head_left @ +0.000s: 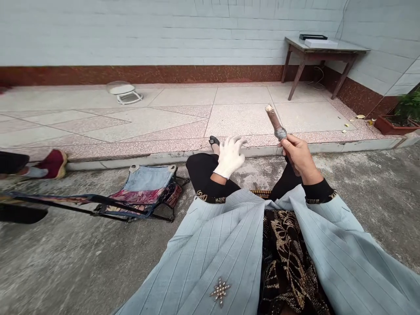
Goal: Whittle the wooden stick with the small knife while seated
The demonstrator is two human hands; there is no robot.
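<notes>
In a white knitted glove, my left hand (230, 155) hovers by my left knee with its fingers spread and nothing in them. My bare right hand (299, 158) is raised above my right knee, its fingers closed around a short wooden stick (272, 117). Grey wire (280, 133) is wound in a thick band around that stick, just above my thumb. The stick's pale cut end points up and away from me. Its lower part is hidden by my palm.
A folding fabric chair (144, 183) stands at my left, and past it another person's red shoe (52, 164) rests by the step. On the raised tiled step (183, 118) are a small white stool (126, 92) and a wooden table (334, 52). A planter (397, 125) sits far right.
</notes>
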